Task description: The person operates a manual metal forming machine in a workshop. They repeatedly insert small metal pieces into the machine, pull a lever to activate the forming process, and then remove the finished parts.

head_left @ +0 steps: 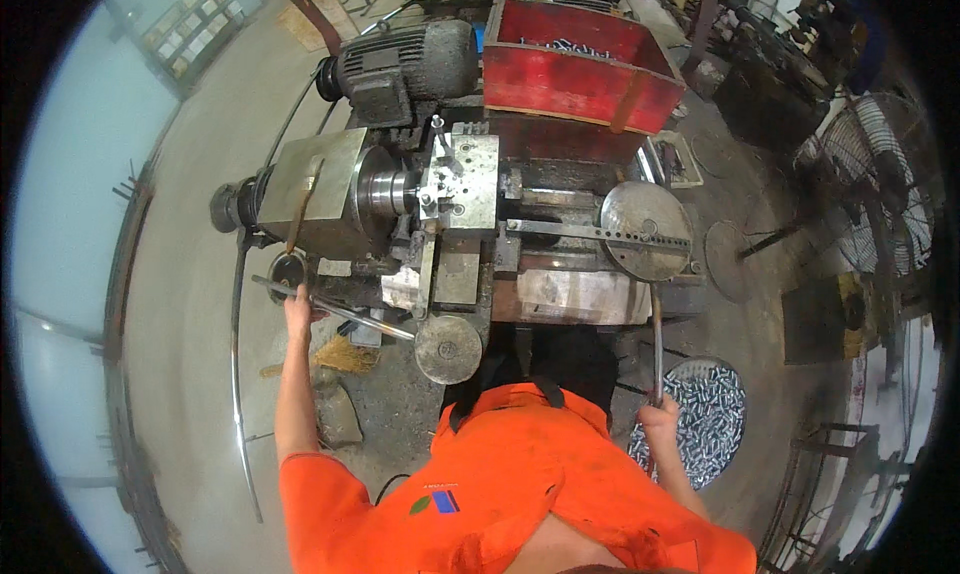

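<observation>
In the head view, the right hand (658, 414) is curled closed around the lower end of a metal handle (657, 349). The handle runs up and away from that hand to a round metal plate (632, 212), and a flat bar (585, 233) with a row of holes reaches from the plate toward the left. Just beside the right hand, on its right and partly below it, is a round container (741, 414) filled with small shiny metal pieces (708, 406).

The left hand (299, 306) is at a slanting rod (362, 320), near the rod's far left end; its fingers are too small and partly hidden to tell how far they are closed or whether they grip it. The rod slopes down to the right of this hand and meets a round disc (448, 350). Just above the left hand is a dark cup (289, 268), and below and to its right lies a straw broom (346, 355).

Beyond both hands stands the machine, with a metal block (470, 180) between and ahead of them, a shiny spindle (382, 192) ahead and right of the left hand, and a motor (410, 66) farther off. A red box (575, 89) sits well beyond the right hand, toward its left.
</observation>
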Demonstrator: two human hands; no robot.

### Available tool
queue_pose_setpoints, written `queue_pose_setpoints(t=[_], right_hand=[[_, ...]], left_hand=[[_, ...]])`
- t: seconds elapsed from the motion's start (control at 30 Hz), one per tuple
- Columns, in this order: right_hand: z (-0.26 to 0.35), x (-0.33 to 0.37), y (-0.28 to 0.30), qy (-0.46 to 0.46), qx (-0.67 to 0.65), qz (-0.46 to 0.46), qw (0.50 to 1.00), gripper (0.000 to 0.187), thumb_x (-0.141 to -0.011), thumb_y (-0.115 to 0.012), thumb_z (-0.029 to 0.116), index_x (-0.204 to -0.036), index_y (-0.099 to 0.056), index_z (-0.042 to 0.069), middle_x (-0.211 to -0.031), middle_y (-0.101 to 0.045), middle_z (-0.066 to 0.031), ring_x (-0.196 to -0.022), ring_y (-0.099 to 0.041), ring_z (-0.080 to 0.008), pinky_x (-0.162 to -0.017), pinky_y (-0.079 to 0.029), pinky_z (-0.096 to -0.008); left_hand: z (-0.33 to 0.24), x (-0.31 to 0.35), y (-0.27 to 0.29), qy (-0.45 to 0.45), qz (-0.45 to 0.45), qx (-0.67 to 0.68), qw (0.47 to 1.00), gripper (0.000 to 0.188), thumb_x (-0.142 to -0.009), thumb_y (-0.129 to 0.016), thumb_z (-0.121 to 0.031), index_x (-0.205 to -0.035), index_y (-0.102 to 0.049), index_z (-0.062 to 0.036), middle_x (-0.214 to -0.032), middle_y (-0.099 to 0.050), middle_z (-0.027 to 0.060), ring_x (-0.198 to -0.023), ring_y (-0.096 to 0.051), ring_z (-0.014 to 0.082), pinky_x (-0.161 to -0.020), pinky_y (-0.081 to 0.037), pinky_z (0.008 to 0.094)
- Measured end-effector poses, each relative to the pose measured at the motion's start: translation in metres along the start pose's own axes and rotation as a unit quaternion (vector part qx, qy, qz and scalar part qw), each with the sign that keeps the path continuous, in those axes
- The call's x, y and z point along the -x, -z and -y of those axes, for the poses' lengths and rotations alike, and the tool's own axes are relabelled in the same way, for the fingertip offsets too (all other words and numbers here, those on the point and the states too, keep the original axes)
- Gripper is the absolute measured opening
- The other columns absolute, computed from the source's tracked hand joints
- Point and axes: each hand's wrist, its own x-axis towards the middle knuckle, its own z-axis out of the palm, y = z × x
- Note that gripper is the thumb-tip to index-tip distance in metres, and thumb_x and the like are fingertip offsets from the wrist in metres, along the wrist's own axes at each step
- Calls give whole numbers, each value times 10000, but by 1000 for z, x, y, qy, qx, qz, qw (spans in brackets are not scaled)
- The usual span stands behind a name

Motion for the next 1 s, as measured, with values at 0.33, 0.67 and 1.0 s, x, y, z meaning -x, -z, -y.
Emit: queue_pose_setpoints(t=[0.33,0.67,1.0], right_hand=[[-2,-132,129,58,466,-140,872,609,-600,-624,213,-1171,-534,23,-859,-622,-244,-824,-607,-415,-724,-480,-484],[36,-142,57,227,419,-295,828,865,-553,-637,225,-1356,-364,57,-1330,-434,-158,-1228,-399,-328,-1053,-257,-497],[49,-92,3,191,201,-119,954,525,-608,-601,102,-1125,-592,8,-1075,-612,-202,-999,-594,-325,-876,-461,-359]], left_hand=[[10,-11,-1,18,26,-3,999,438,-904,-494,-334,-944,-505,102,-727,-606,185,-526,-635,288,-429,-563,337],[106,-38,53,-71,51,-151,985,575,-865,-498,-518,-1093,-562,6,-829,-658,149,-768,-648,253,-676,-501,358],[148,17,-68,-72,-89,-551,827,458,-801,-563,-509,-855,-642,-62,-796,-653,165,-835,-634,351,-720,-504,434]])
